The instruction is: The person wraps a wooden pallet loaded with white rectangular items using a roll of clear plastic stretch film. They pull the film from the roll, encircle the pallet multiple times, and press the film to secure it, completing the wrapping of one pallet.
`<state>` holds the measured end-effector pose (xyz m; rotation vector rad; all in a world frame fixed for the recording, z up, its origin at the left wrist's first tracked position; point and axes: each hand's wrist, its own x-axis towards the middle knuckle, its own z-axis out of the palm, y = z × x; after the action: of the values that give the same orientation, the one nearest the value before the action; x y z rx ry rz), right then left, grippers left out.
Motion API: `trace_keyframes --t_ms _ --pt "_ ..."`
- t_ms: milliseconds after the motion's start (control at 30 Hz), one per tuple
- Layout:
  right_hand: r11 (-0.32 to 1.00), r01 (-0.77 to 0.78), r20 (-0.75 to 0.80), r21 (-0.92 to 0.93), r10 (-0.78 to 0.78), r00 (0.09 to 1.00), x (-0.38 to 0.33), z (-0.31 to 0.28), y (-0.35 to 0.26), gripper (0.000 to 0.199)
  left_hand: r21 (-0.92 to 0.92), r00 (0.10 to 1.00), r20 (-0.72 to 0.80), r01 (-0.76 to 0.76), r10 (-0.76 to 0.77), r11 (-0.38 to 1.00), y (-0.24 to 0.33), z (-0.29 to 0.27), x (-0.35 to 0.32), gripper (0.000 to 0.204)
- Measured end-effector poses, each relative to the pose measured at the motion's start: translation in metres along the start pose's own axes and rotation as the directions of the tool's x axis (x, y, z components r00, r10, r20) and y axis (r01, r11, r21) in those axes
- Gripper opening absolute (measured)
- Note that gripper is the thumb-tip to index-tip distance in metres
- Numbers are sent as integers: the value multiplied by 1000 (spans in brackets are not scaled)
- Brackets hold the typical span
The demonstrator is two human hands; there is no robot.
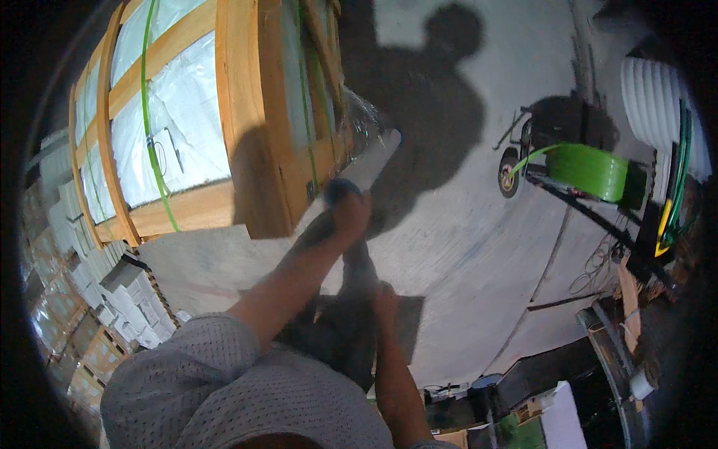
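My left hand [351,214] is closed around the near end of a roll of stretch film [374,161], a long whitish tube with a dark blue end. The roll tilts away toward the upper right, and clear film [360,112] runs from its far end to the side of a large wooden crate [269,187]. White sheeting [183,97] shows between the crate's slats, with green straps [152,150] bound around it. Low by my leg hangs my right hand [385,301]; its fingers are too blurred and dark to read, and no object shows in it.
On the right stands a wheeled strap cart [508,172] with a coil of green strapping [591,172]. White stacked boxes [134,299] lie at the left. Loose wire [594,269] rests on the concrete floor [479,254]. A white panel [561,419] stands at lower right.
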<state>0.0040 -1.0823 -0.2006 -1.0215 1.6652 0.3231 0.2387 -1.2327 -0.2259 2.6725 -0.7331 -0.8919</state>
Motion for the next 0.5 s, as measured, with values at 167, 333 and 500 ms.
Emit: trace_keyframes --t_ms 167,333,500 --pt "992 65 -141 105 -50 989 -58 22 23 41 136 989 -55 -132 140 982 -29 1 -23 41" --pt "990 -8 -173 143 33 984 -90 30 16 41 270 913 149 -408 380 872 -78 -23 -42 34" --pt "957 18 -177 291 35 984 -116 50 30 36 487 444 563 -860 697 155 -153 -63 -37 35"
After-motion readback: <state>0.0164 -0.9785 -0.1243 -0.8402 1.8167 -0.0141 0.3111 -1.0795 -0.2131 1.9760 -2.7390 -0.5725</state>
